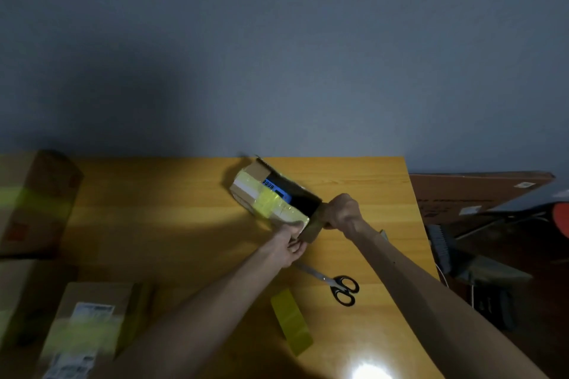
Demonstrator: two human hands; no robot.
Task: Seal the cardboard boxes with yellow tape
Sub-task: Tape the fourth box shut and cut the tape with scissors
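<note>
My right grip (pixel 343 214) clenched, left grip (pixel 291 248) pinching, both on box (pixel 246 191) end flap (pixel 311 232). Recommend: fold flush, then tape.

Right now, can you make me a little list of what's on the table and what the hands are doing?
held thing: cardboard box, partly taped yellow, one side open, something blue inside
left: left hand grips the box's near end
right: right hand grips that end too
tool: scissors with black handles, lying by the hands
sticky stuff: yellow tape lying nearer than the scissors
also: other boxes on the left, already taped
surface: wooden table
</note>
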